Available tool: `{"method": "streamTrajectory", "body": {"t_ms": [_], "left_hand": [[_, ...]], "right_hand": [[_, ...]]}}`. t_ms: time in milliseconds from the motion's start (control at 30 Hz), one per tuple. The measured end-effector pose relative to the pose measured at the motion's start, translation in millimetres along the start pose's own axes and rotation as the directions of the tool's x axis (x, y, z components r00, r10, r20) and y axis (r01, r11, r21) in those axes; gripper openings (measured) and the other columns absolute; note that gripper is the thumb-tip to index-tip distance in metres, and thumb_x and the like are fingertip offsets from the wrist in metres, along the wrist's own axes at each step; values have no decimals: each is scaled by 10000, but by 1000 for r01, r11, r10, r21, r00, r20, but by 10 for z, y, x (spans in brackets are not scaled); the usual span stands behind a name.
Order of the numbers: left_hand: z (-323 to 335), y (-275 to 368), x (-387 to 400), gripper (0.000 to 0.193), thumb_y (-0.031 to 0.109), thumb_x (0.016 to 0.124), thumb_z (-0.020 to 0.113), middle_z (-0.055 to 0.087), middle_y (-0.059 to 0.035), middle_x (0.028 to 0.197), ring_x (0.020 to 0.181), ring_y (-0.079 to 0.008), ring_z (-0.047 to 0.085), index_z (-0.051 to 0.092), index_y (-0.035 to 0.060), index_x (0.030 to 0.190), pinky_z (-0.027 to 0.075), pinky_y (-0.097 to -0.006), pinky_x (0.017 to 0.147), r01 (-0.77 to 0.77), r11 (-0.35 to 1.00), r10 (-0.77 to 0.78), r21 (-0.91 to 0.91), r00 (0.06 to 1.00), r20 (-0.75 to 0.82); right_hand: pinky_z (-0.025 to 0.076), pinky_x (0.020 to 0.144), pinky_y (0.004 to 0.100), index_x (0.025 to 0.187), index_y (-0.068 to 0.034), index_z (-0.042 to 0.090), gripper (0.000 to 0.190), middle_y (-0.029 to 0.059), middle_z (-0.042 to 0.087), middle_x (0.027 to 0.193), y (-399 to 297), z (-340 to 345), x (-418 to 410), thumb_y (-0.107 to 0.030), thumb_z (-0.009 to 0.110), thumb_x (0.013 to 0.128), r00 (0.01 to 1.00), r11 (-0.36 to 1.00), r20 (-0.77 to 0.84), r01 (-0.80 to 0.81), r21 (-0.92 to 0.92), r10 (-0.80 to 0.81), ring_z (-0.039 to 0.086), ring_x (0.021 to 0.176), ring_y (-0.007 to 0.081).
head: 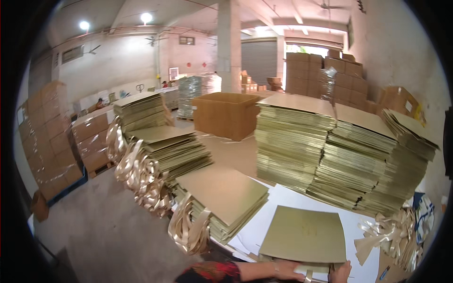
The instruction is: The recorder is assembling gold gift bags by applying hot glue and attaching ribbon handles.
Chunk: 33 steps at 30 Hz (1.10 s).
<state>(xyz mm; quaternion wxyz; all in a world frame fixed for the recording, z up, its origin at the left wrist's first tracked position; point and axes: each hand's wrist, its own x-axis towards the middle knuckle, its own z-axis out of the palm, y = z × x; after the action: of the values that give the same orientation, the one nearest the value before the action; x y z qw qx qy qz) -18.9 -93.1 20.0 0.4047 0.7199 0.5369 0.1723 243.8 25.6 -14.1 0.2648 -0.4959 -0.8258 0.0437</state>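
Observation:
A flat, gold-coloured card piece (pixel 304 233) lies before me on white sheets, its near edge slightly raised. At that near edge is my left hand (pixel 287 270), fingers close to a short pale satin ribbon (pixel 309 276); whether they pinch it is unclear. My right hand (pixel 340 272) grips the near right corner of the card piece, and the picture's lower rim cuts off part of it. To the left, a low stack of similar gold card pieces (pixel 223 194) has looped satin ribbons (pixel 189 226) hanging over the table's edge.
Tall stacks of gold card (pixel 293 141) stand behind the work spot. A bunch of ribbons (pixel 393 233) and a blue pen (pixel 384 273) lie at the right. An open cardboard box (pixel 224 115) sits farther back. Wrapped cartons (pixel 49 138) stand on a pallet at left.

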Motion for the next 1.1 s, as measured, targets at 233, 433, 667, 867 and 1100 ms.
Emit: {"method": "streamTrajectory", "body": {"t_ms": [233, 433, 667, 867, 1100], "left_hand": [[444, 96, 185, 689, 568, 808, 580, 541, -234, 1317, 1210, -357, 521, 541, 101, 1314, 383, -419, 1049, -262, 956, 266, -130, 964, 18], [162, -46, -704, 579, 473, 757, 726, 639, -204, 1072, 1036, -343, 606, 634, 31, 1120, 473, -438, 897, 143, 958, -157, 248, 987, 36], [82, 24, -1307, 809, 544, 730, 710, 582, -228, 1145, 1121, -349, 555, 500, -64, 1221, 436, -454, 949, 328, 561, -382, 760, 917, -113], [-423, 104, -1234, 947, 676, 786, 560, 544, -290, 1246, 1169, -413, 529, 433, -90, 1328, 400, -472, 999, 58, 698, -7, 714, 997, -74], [594, -1, -223, 411, 256, 937, 520, 602, -138, 1083, 1008, -236, 564, 525, -58, 1202, 439, -366, 921, -232, 532, -389, -814, 787, -479]], "right_hand": [[426, 826, 512, 1038, -29, 659, 306, 228, 612, 1001, 84, -246, -473, -101, 657, 741, 999, 999, -2, 38, -13, -38, 542, 954, 442], [376, 681, 503, 866, -83, 696, 178, 176, 566, 829, 98, -244, -368, -178, 585, 764, 998, 994, 7, 68, -89, -68, 509, 773, 393], [365, 695, 471, 735, -79, 626, 107, 123, 541, 832, -185, -273, -351, -142, 647, 651, 998, 990, -19, 56, -130, -59, 498, 858, 334], [445, 859, 439, 1017, -72, 655, 390, 160, 606, 1037, -243, -828, -283, -366, 742, 775, 790, 945, 545, 129, 301, -281, 554, 970, 357], [451, 895, 460, 1107, -111, 654, 271, 127, 588, 1120, 1094, -745, 191, -159, 578, 851, 991, 993, 78, -111, -35, 113, 519, 1113, 339]]}}
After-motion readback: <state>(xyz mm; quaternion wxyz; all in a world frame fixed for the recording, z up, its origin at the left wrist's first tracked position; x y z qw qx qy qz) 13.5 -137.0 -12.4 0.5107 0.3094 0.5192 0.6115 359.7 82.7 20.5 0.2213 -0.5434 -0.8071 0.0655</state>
